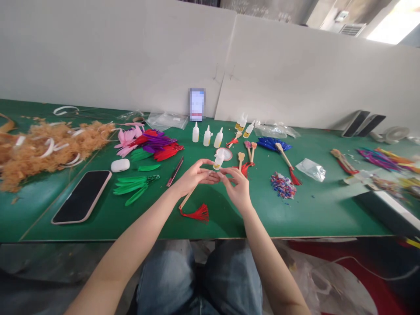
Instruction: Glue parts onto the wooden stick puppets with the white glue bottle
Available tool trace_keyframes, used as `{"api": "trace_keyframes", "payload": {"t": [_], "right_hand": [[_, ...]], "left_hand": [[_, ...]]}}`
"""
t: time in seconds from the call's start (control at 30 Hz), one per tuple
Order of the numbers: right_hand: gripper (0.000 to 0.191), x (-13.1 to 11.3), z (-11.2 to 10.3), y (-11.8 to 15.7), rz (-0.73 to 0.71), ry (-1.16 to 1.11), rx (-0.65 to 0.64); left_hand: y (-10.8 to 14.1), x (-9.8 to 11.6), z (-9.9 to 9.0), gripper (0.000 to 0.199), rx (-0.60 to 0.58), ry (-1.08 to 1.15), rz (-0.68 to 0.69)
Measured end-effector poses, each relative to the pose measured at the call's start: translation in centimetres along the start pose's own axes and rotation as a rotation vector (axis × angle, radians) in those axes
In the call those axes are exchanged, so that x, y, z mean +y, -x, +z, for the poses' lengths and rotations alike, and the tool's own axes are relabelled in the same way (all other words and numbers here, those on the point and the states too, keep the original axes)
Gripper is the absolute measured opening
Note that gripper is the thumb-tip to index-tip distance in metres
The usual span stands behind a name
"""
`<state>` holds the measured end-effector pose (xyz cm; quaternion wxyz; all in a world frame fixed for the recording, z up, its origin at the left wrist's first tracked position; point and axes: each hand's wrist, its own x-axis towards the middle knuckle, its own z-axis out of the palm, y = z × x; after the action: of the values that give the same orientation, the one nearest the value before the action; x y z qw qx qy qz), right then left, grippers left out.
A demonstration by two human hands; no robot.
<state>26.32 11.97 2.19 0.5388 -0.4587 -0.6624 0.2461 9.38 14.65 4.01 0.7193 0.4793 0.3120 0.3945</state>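
Both hands meet over the middle of the green table, at a small white glue bottle. My left hand has its fingers closed around the bottle's lower part from the left. From the right, my right hand reaches the bottle's base with bent fingertips; whether it grips anything there is hidden. Beneath my left hand a wooden stick slants down to a red tassel on the table. Just behind the bottle lies a round white dish with a red rim.
Three white bottles stand behind the hands. Colored feathers, a phone and tweezers lie left. Wooden sticks, a blue feather fan and small colored bits are right.
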Motion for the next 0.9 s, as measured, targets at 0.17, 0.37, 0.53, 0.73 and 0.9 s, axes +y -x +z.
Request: {"api": "trace_keyframes", "payload": {"t": [0.17, 0.37, 0.53, 0.73, 0.9], "right_hand": [[0.016, 0.29, 0.27, -0.01, -0.042, 0.005, -0.059], [0.019, 0.53, 0.22, 0.07, -0.152, 0.094, -0.043], [0.024, 0.68, 0.31, 0.2, -0.255, 0.156, -0.058], [0.025, 0.41, 0.43, 0.39, -0.277, 0.259, -0.038], [0.023, -0.09, 0.58, 0.42, -0.22, 0.261, -0.024]], "left_hand": [[0.2, 0.12, 0.4, 0.054, -0.023, -0.04, -0.01], [0.09, -0.06, 0.69, 0.057, -0.006, 0.121, -0.063], [0.03, -0.28, 0.58, 0.056, -0.018, 0.206, -0.084], [-0.02, -0.33, 0.64, 0.052, -0.054, 0.231, -0.093], [-0.17, -0.4, 0.55, 0.053, -0.083, 0.312, -0.117]]}}
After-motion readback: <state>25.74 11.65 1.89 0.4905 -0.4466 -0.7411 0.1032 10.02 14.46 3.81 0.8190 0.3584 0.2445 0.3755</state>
